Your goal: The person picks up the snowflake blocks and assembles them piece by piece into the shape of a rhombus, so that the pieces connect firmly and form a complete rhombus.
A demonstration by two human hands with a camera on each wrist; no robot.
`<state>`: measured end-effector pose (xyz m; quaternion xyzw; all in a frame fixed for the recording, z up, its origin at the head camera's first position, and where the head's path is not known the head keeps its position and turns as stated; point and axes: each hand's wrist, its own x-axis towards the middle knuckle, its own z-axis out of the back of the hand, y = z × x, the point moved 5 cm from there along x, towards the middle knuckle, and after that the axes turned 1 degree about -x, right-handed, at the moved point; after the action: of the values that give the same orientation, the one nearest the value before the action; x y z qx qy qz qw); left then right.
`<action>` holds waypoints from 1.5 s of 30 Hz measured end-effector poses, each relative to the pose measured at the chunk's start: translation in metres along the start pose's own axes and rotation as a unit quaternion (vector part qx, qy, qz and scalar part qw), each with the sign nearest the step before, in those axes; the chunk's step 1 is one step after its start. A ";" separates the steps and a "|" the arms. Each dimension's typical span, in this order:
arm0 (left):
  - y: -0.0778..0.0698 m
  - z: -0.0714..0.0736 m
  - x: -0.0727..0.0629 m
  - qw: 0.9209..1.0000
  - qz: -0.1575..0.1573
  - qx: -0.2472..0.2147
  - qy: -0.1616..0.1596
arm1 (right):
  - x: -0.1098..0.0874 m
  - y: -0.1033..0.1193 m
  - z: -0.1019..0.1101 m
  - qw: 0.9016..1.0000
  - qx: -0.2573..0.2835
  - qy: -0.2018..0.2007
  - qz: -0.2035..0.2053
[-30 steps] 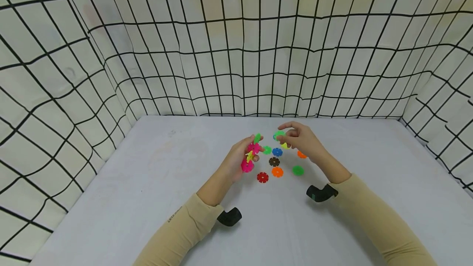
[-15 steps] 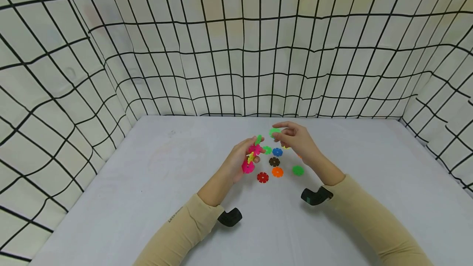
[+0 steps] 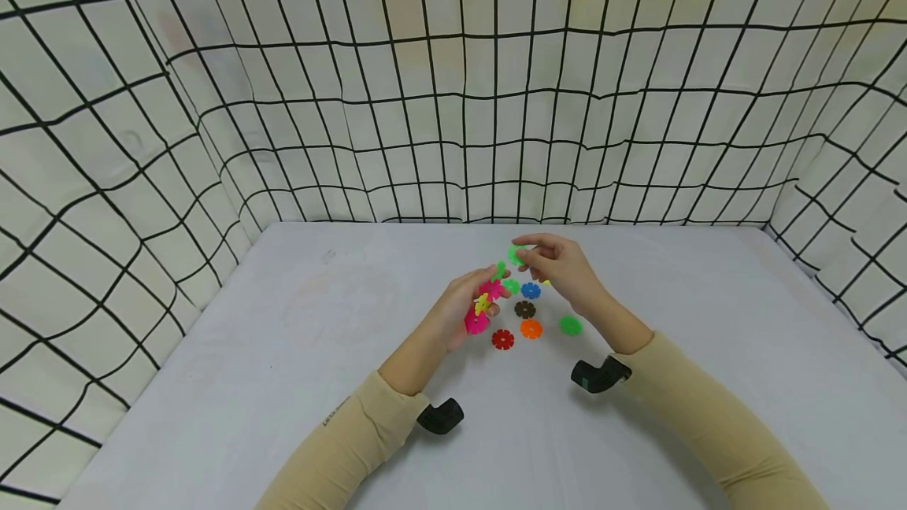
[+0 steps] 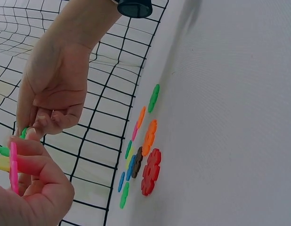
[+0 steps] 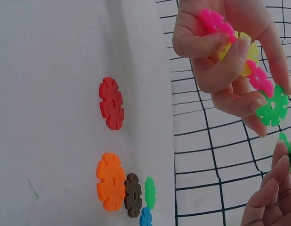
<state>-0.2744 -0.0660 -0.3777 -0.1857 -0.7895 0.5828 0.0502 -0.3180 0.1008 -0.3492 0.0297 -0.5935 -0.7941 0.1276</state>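
Note:
My left hand (image 3: pixel 451 309) grips a chain of slotted flower-shaped plastic discs. In the right wrist view the chain runs from a pink disc (image 5: pixel 216 22) through a yellow disc (image 5: pixel 251 52) and another pink one to a green disc (image 5: pixel 271 108) at its end. Just beyond that end, my right hand (image 3: pixel 563 267) pinches a separate green disc (image 3: pixel 516 254) between thumb and fingers. From the right wrist this pinched disc appears nearly edge-on, below the chain's green end with a small gap. Both hands are raised above the table.
Loose discs lie on the white table (image 3: pixel 319 368) under the hands: red (image 3: pixel 503 339), orange (image 3: pixel 531 329), brown (image 3: pixel 525 309), blue (image 3: pixel 531 290) and green (image 3: pixel 571 325). Black curved pieces (image 3: pixel 441 416) stick out at both sleeve cuffs. White walls with black grid lines surround the table.
The right hand has moved left from above the far discs, carrying the green disc close to the chain's green end. The left hand has barely shifted.

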 end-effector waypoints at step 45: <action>0.000 0.003 -0.001 0.999 -0.019 0.031 -0.013 | -0.016 -0.002 -0.021 0.998 0.064 -0.024 0.014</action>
<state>-0.2745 -0.0692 -0.3791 -0.1611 -0.7750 0.6084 0.0566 -0.2982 0.0855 -0.3588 0.0100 -0.6468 -0.7528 0.1221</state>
